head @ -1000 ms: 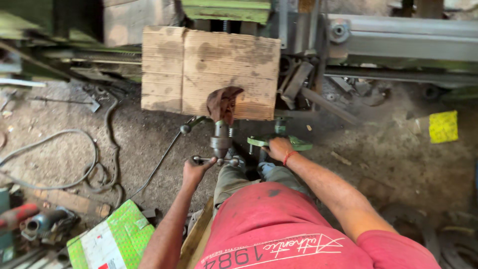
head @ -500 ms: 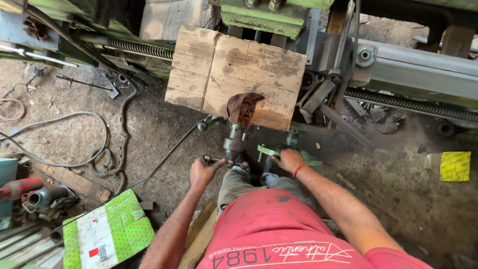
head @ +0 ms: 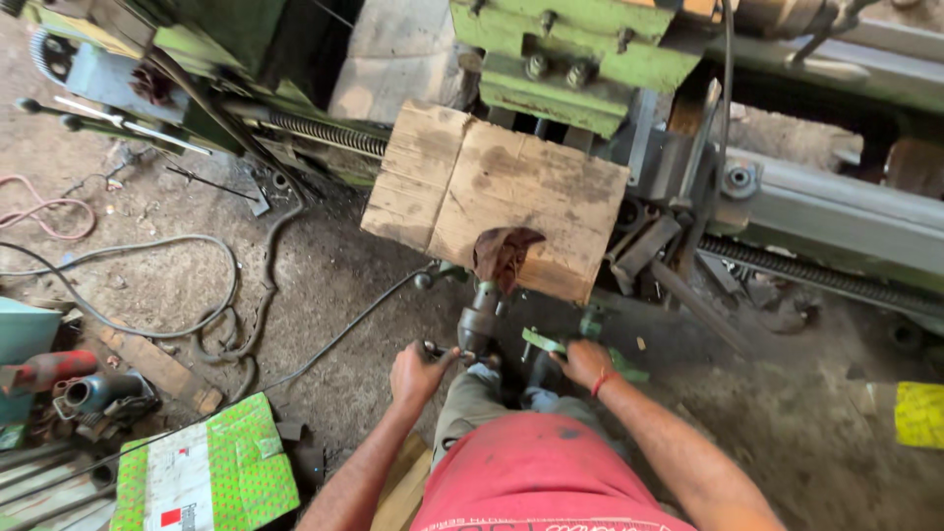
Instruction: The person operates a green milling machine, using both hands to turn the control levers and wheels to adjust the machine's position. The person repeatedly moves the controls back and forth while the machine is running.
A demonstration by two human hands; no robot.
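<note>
Floor, left: green patterned box [head: 211,472], loose cables [head: 147,295], both clear of the work. Left hand [head: 418,372], grip closed on the thin cross handle [head: 441,351] of a dark steel tool [head: 480,320] standing on the floor before the knees; judged heavy, rigid, oily, best taken by handle and body. Right hand [head: 587,362] closed over a green lever [head: 544,341]. Wooden block [head: 497,197] and green lathe [head: 590,49] crowd behind

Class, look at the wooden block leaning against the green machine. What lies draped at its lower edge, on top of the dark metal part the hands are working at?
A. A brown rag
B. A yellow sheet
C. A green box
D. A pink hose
A. A brown rag hangs over the top of the metal part at the lower edge of the wooden block, just above both hands.
</note>
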